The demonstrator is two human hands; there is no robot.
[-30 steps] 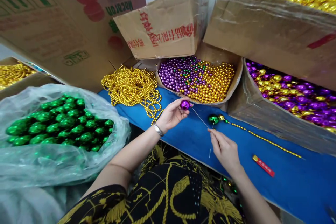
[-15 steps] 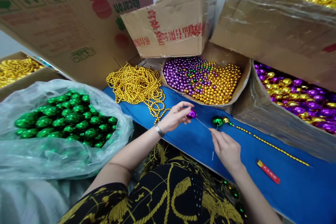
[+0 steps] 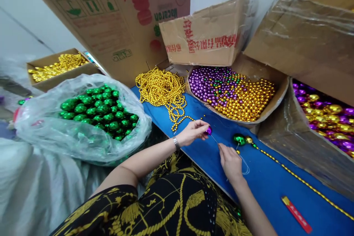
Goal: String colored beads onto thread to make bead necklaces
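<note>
My left hand (image 3: 195, 132) is closed, its thumb and fingers pinching a shiny purple bead (image 3: 209, 130) above the table's front part. A thin, taut pale thread (image 3: 214, 139) runs from the bead to my right hand (image 3: 230, 158), whose fingertips are pinched on it. Whether part of this line is a needle, I cannot tell. Beyond my right hand, a green bead (image 3: 239, 139) and a gold bead (image 3: 249, 139) lie joined to a strand of small gold beads (image 3: 293, 173). A loose loop of thread (image 3: 246, 167) hangs by my right wrist.
Gold bead chains (image 3: 160, 86) lie piled on the blue table (image 3: 265, 199). Behind stands a carton of purple and gold beads (image 3: 249, 99); another box (image 3: 293, 155) stands right. A plastic bag (image 3: 83, 151) of green beads is at left. A red-and-yellow cutter-like item (image 3: 297, 214) lies front right.
My right hand has come closer to the purple bead, so the stretch of thread between my hands is shorter. The whole view has swung to the left.
</note>
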